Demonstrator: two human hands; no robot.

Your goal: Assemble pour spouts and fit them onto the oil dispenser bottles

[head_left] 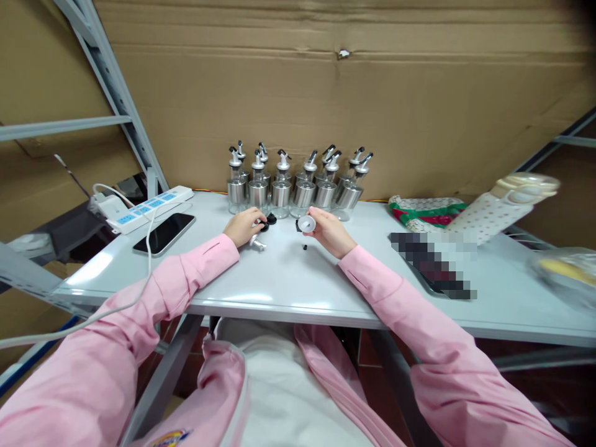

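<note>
Dispenser cap, round and silver-white, sat in the right hand just above the white surface, in front of the middle of the bottle row. The right fingers were closed around its rim, gripping it with the open side turned toward the camera. The left hand rested on the surface just to the left, its fingers curled and their tips against a small black part. Whether they pinched it or only touched it could not be told. A black knob stood just beside that part, and a metal spout piece lay on its side near the left wrist. A tiny black bit lay below the right hand.

Behind both hands, glass and steel dispenser bottles stood upright in a tight cluster against the cardboard wall. At the left, a phone lay flat beside a white power strip, with a white cable running off the edge. At the right lay a red and green cloth and a dotted pouch.
</note>
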